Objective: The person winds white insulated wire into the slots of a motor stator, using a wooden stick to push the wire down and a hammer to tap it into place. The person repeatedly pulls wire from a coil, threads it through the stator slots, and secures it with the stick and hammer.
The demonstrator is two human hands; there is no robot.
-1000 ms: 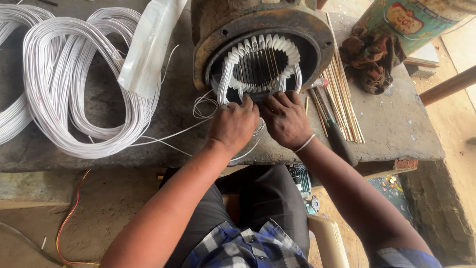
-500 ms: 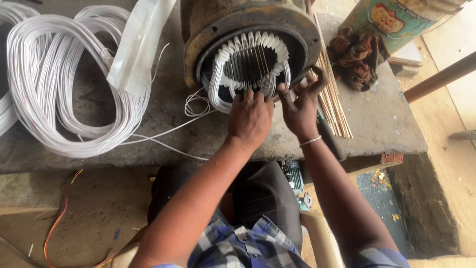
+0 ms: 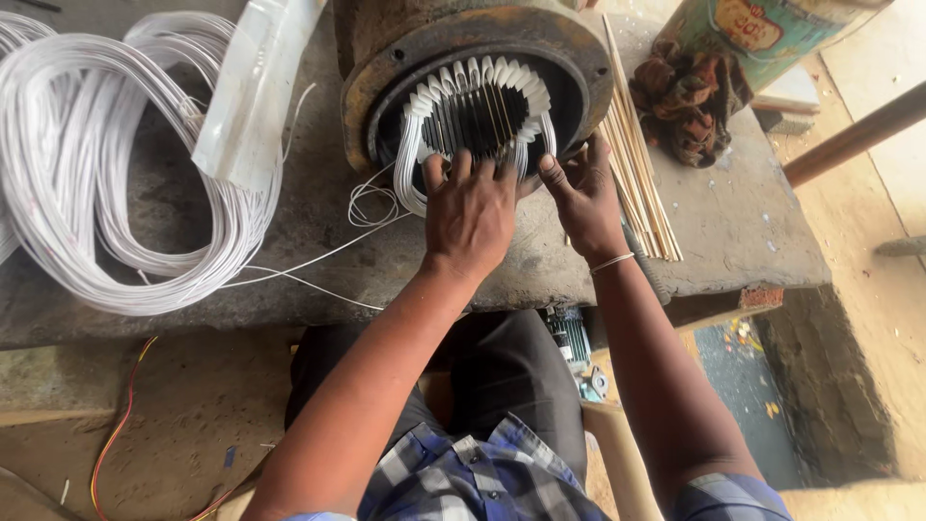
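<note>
White wire lies in big loose coils (image 3: pixel 106 164) on the left of the stone bench (image 3: pixel 733 232), with a clear plastic sheet (image 3: pixel 253 92) draped over their inner edge and loose strands (image 3: pixel 318 260) trailing across to the middle. There sits the rusty motor housing (image 3: pixel 463 58), open end toward the person, its slots ringed with white insulation and a white coil loop (image 3: pixel 410 159) hanging at its lower left. A second ago both hands sat lower, at the front rim; they have since moved up into the bore, so the work has shifted from the rim to the windings inside. The left hand (image 3: pixel 470 207) is flat, back up, fingers spread and pressing the coil at the lower edge of the opening, not clenched. The right hand (image 3: pixel 584 198), bangle at the wrist, hooks its fingers on the lower right rim, thumb pushing inward. Further right lie thin wooden sticks (image 3: pixel 637 164), a crumpled rag (image 3: pixel 690 96) and a green tin (image 3: pixel 772 29)
</note>
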